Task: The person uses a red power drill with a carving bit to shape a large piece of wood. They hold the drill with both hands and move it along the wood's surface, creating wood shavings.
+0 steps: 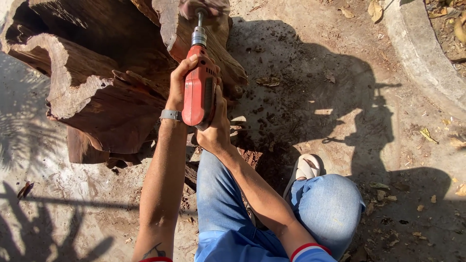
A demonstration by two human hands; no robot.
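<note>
A red electric drill points away from me, its metal chuck leading to a round spinning head pressed on the top of a big hollow reddish-brown tree stump. My left hand wraps the drill's body from the left; a grey wristband sits on that wrist. My right hand grips the drill's rear handle from below. Both arms reach forward over my blue-jeaned knees.
The stump lies on sandy ground strewn with wood chips and dry leaves. A curved concrete kerb runs at the upper right. My sandalled foot rests by the right knee. My shadow falls to the right.
</note>
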